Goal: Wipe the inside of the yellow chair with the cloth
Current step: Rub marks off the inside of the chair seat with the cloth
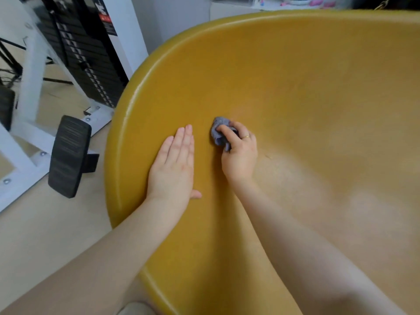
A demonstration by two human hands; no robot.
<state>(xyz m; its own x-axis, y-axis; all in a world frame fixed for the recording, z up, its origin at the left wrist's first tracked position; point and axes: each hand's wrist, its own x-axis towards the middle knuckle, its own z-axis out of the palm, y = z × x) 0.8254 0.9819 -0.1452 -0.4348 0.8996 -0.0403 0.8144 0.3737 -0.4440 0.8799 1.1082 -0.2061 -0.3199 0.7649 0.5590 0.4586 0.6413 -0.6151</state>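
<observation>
The yellow chair (295,76) is a deep rounded shell that fills most of the view, its rim curving along the left and top. My right hand (239,153) grips a small bunched grey-blue cloth (219,130) and presses it against the inner left wall of the shell. A ring shows on one finger. My left hand (175,164) lies flat on the inner wall just left of the cloth, fingers straight and together, thumb out to the right.
A white-framed weight machine with a black plate stack (84,55) stands to the left of the chair. A black padded footrest (69,155) sits close to the chair's rim. Pale wooden floor (45,235) shows at lower left.
</observation>
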